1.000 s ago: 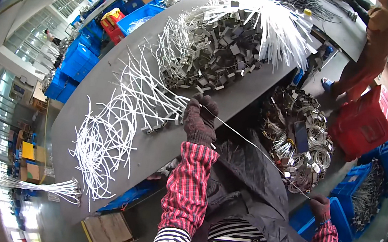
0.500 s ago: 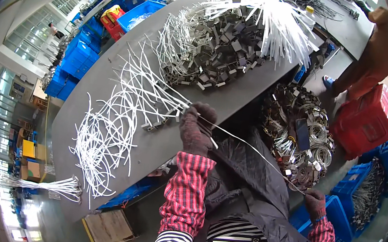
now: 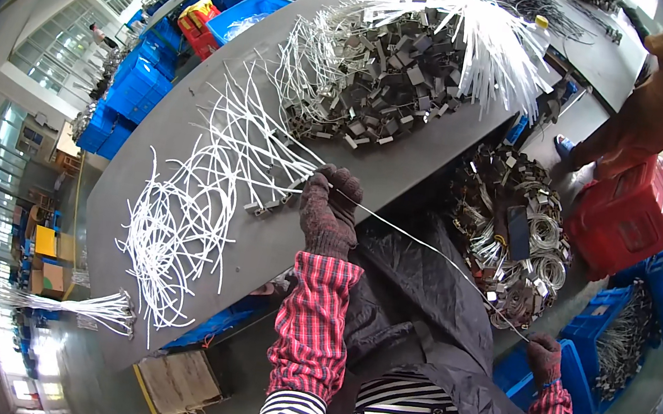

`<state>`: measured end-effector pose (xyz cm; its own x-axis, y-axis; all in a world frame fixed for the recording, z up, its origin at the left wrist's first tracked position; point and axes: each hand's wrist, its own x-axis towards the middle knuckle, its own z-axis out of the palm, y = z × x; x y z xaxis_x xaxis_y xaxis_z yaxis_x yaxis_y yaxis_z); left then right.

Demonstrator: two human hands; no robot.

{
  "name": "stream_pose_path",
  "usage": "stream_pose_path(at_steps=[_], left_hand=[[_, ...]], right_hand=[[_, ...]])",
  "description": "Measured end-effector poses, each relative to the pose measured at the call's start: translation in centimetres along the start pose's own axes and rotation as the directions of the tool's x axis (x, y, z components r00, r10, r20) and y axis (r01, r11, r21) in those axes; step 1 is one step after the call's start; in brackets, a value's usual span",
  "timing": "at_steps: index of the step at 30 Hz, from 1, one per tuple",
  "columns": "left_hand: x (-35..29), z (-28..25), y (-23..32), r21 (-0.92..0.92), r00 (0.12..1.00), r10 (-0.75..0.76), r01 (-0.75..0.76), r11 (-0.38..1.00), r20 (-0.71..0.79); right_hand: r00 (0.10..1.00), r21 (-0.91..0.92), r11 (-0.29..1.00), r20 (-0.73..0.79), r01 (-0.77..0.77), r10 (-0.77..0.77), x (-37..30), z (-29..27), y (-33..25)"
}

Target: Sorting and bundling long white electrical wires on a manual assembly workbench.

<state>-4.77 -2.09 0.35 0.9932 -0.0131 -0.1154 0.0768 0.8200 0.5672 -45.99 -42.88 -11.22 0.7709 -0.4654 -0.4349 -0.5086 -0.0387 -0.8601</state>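
Partly Concealed: Wire (image 3: 419, 240) and Grip Points

The wire ran between both clenched hands, passing in front of the black apron (image 3: 428, 299). The left hand (image 3: 331, 211) grasped it beside the table (image 3: 405, 160); its fingers masked the contact, and whether it also gripped the adjacent white cords (image 3: 153, 242) could not be determined. The right hand (image 3: 544, 358) grasped it farther along, the wire's tip indistinct. A person (image 3: 654, 107) stood upper right, head not visible.
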Motion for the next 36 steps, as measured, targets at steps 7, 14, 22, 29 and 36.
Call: stream_pose_path(at_steps=[7,14,22,29,36], left_hand=[[-3.3,2.0,-3.5,0.133,0.999,-0.040,0.038,0.990,0.012],[-10.8,0.4,-10.3,0.477,0.947,-0.176,0.028,0.878,0.268],[-6.3,1.9,0.3,0.348,0.976,-0.218,0.210,0.914,-0.016],[-6.4,-1.1,-1.7,0.372,0.971,-0.240,0.231,0.899,-0.023],[-2.6,-14.6,14.5,0.926,0.840,0.408,-0.260,-0.275,0.357]], right_hand=[[0.986,0.093,0.982,0.032,-0.166,0.164,-1.0,2.8,-3.5],[0.943,0.132,0.972,0.248,0.192,-0.220,5.5,15.1,-13.3],[0.840,0.189,0.979,0.515,0.080,-0.168,6.2,20.0,-19.8],[0.815,0.169,0.956,0.499,0.240,-0.293,7.8,31.2,-27.7],[0.594,0.195,0.692,0.386,0.695,-0.705,13.4,39.1,-35.0]])
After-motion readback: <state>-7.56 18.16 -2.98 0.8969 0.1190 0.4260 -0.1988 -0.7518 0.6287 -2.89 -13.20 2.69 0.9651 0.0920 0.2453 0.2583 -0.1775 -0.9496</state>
